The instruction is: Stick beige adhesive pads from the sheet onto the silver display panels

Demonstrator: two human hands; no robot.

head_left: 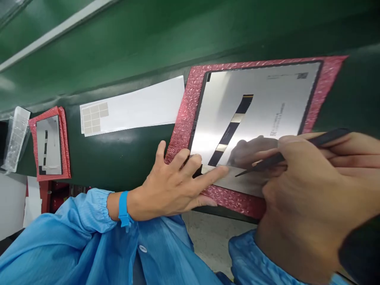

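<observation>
A tablet-sized display panel [276, 107] lies with its silvery back up on pink bubble wrap [190, 103]. A dark flex cable [230, 132] with two pale bands runs aslant across it. My left hand [178, 182] rests with spread fingers over the panel's lower left corner, its index fingertip beside the cable's lower end. In my right hand [317, 174] is a slim black pointed tool, shaped like a spudger [267, 161], gripped like a pen. Its tip points left, just over the panel near my left index finger; whether it touches cannot be made out.
White sheets [139, 105] with several small grey stickers [95, 116] lie left of the panel on the green mat [127, 158]. Farther left are a smaller-looking panel [49, 144] on pink bubble wrap and a clear plastic-wrapped piece [17, 138]. The table's front edge runs close to my body.
</observation>
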